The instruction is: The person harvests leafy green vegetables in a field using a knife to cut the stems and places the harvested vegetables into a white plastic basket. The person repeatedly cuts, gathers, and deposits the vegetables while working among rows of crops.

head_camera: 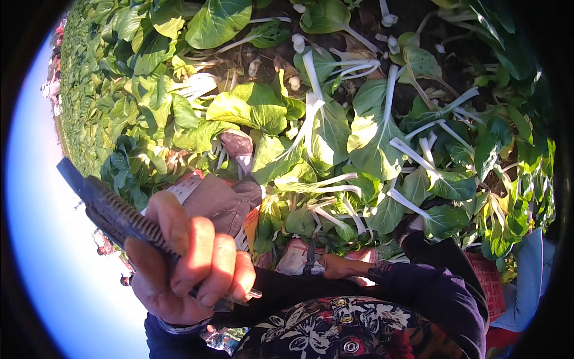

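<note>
Raised at the left, my left hand [197,256] is closed around a utility-knife-like tool [130,215] with a dark ribbed handle. Its dark flat end points up and left, and a thin shiny piece sticks out below my fingers. My right hand [334,267] is low in front of my body, against a white and red sheet-like material [293,258] with a dark strap [310,258]. Whether it grips the strap is unclear, as the fingers are mostly hidden. Beyond my hands, loose bok choy leaves [376,130] with white stalks lie over soil, among pale cut stumps [298,42].
Uncut leafy plants [121,80] fill the left and far side. A brown-clad leg [219,202] with a shoe [236,142] lies ahead. At right are a red plastic crate [486,282] and a person's light-blue clothing [522,287]. People [53,87] show in the distance.
</note>
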Demonstrator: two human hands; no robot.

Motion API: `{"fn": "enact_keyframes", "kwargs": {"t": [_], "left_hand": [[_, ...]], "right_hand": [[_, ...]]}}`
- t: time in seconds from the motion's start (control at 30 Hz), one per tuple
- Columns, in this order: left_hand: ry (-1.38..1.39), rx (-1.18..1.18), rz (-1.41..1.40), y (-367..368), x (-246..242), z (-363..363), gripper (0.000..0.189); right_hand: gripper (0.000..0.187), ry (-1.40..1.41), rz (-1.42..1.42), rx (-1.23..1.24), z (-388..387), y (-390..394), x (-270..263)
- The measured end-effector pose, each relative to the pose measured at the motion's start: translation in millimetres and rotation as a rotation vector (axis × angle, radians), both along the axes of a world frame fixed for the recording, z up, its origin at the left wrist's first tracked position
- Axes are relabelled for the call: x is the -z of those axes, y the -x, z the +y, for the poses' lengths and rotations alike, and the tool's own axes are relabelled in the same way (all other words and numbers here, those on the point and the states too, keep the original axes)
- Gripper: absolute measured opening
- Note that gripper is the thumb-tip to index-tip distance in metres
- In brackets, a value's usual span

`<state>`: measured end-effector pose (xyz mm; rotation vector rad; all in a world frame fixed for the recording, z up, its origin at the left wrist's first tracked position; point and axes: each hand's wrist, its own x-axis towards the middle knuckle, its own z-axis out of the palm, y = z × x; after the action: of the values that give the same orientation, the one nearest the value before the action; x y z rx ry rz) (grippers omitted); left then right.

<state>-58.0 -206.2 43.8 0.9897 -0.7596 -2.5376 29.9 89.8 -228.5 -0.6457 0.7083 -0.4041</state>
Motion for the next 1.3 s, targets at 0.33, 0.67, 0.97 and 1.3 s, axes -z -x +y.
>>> {"fn": "enact_keyframes", "kwargs": {"t": [0.33, 0.67, 0.97, 1.3], "left_hand": [[0.174, 0.547, -0.059, 51.3, 53.1, -69.7, 0.026], [0.899, 0.595, 0.07, 77.6, 68.9, -108.3, 0.048], [1.068, 0.293, 0.106, 29.9, 55.5, -127.3, 0.047], [1.615, 0.205, 0.063, 11.3, 14.8, -154.3, 0.056]], "right_hand": [[0.032, 0.222, 0.263, 0.247, -112.0, 165.8, -96.7], [0.02, 0.25, 0.716, 0.058, -185.6, 201.2, -88.0], [0.071, 0.612, 0.469, 0.905, -260.6, 218.3, -181.1], [0.027, 0.775, 0.633, 0.942, -315.4, 209.5, -210.2]]}}
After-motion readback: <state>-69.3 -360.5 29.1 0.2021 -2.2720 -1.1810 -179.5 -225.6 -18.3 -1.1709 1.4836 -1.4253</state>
